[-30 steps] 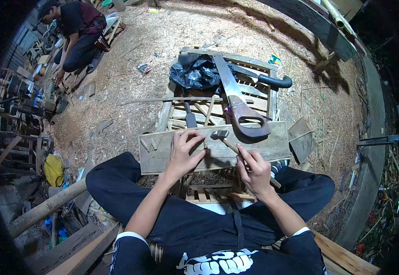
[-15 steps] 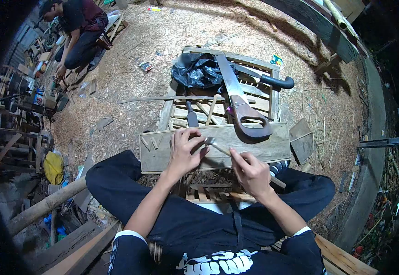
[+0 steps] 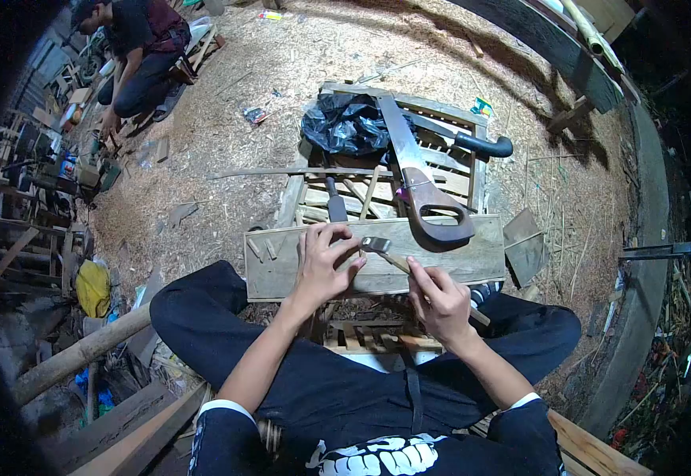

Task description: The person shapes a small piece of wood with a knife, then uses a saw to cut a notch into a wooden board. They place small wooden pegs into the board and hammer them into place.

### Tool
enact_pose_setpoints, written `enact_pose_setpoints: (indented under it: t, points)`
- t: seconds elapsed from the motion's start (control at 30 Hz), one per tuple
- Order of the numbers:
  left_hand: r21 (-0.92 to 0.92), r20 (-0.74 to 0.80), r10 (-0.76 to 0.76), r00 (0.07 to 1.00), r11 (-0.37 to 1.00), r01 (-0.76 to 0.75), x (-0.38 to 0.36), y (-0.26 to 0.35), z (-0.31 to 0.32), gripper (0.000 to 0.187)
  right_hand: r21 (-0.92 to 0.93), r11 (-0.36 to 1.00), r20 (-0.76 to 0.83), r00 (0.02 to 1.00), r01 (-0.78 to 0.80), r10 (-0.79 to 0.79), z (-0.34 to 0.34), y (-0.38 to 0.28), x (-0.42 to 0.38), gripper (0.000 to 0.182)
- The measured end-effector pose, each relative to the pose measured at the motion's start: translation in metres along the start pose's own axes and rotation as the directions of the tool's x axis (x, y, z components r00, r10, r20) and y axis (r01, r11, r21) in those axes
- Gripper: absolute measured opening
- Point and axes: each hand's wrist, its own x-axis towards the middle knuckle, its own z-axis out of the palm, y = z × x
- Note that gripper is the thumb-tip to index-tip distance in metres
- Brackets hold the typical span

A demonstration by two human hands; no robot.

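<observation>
My right hand (image 3: 441,303) is wrapped round the wooden handle of a small hammer (image 3: 376,245), whose metal head is over the wooden board (image 3: 282,274) across my lap. Just left of the hammer head, my left hand (image 3: 326,266) rests at the board with its fingers curled and pinched together; whatever is between the fingertips is too small to make out. Two short wooden pegs (image 3: 271,249) lie on the board's left part. A handsaw (image 3: 425,186) lies with its brown handle on the board's right part.
Beyond the board stands a slatted wooden frame (image 3: 476,178) with a black plastic bag (image 3: 344,127), a black-handled knife (image 3: 480,143) and a dark chisel-like tool (image 3: 336,208). A co-worker (image 3: 143,71) crouches at the upper left. A bamboo pole (image 3: 84,357) lies at the left.
The hammer head has lifted and moved slightly right, away from my left fingers, and my right hand has shifted a little right. My left hand stays almost in place.
</observation>
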Motion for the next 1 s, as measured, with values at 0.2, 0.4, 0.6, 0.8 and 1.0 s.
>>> enact_pose_setpoints:
  t: [0.2, 0.4, 0.6, 0.8, 1.0]
  points:
    - [-0.013, -0.006, 0.015, 1.000, 1.000, -0.015, 0.002, 0.002, -0.001, 0.035, -0.028, 1.000, 0.065, 0.998, 0.001, 0.001, 0.001, 0.001, -0.001, 0.052]
    - [0.007, -0.010, 0.030, 0.999, 1.000, -0.030, 0.003, 0.003, -0.002, 0.035, -0.045, 0.999, 0.137, 0.990, -0.029, 0.035, 0.001, -0.001, -0.003, 0.053]
    - [0.012, -0.010, 0.035, 0.999, 0.999, -0.035, 0.003, 0.002, -0.002, 0.035, -0.014, 0.999, 0.076, 0.996, -0.034, 0.035, 0.007, 0.002, -0.008, 0.054]
    - [0.002, 0.001, 0.008, 1.000, 1.000, -0.008, 0.000, 0.002, -0.002, 0.037, 0.005, 0.999, 0.006, 0.999, -0.045, 0.045, 0.007, 0.001, -0.014, 0.055]
    - [-0.003, 0.027, -0.009, 1.000, 1.000, 0.009, 0.001, 0.002, -0.002, 0.038, 0.019, 1.000, 0.055, 0.998, -0.010, 0.009, 0.008, -0.001, -0.012, 0.052]
